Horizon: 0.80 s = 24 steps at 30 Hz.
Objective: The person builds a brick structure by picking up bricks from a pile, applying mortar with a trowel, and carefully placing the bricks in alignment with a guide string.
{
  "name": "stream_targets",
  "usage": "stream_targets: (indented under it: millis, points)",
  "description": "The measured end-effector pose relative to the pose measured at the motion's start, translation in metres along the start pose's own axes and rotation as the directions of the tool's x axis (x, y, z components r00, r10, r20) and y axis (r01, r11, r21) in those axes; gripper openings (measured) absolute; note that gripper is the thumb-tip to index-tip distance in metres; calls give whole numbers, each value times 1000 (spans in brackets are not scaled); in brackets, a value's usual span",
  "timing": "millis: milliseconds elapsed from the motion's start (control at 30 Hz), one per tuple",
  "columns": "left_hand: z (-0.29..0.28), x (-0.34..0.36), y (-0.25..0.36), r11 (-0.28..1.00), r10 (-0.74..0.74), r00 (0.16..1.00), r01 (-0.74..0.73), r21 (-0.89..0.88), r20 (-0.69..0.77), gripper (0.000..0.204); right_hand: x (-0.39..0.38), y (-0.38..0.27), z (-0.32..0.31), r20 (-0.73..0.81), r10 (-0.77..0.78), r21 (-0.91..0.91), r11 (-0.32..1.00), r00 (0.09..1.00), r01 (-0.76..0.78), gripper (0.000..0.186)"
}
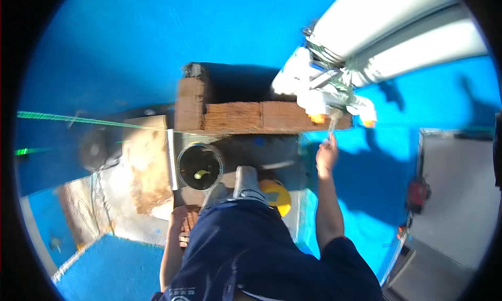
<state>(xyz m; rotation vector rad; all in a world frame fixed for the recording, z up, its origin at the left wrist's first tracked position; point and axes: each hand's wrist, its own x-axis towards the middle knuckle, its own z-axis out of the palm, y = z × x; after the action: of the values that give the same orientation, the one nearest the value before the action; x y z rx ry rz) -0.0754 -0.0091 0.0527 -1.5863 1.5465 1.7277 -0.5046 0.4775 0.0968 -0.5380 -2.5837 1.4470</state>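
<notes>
With hands well apart, we should keep our right hand [328, 155], toward three o'clock, firm around the slim tool [333, 124] near the white-wrapped bundle [312, 99], our left hand [179, 216], grip unclear, steady beside the bricks [186, 232] toward eight.

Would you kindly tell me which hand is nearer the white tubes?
Right: the right hand is below the white tubes; the left hand is farther away, at lower left.

Right arm [329, 209] stretched forward, right hand [327, 155] curled in a grip, left hand [179, 215] lower (pose indistinct)
</notes>
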Motion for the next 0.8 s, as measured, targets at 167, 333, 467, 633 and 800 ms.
stream_targets:
  millis: [167, 333, 467, 633, 800]
  points:
    - [-9, -12, 5, 921, 263, 964, -241, 306, -34, 29, -117, -58, -16, 126, 92, -19, 996, 988, -90, 39]
    - [21, -17, 35, 988, 140, 984, -131, 84, -110, 51, -200, -58, -19, 473, -155, -88, 971, 867, 222, 41]
    - [8, -18, 8, 987, 163, 973, -162, 19, -162, 53, -225, -101, 37, 859, -52, -102, 958, 510, 269, 39]
    - [-6, -15, -7, 981, 183, 953, -161, 108, -240, 37, -235, -105, 100, 958, -103, -47, 863, 267, 503, 30]
    - [-18, -61, -122, 972, -161, 929, 91, -217, -334, 16, -256, -96, 112, 946, 276, -321, 867, 168, 381, 20]
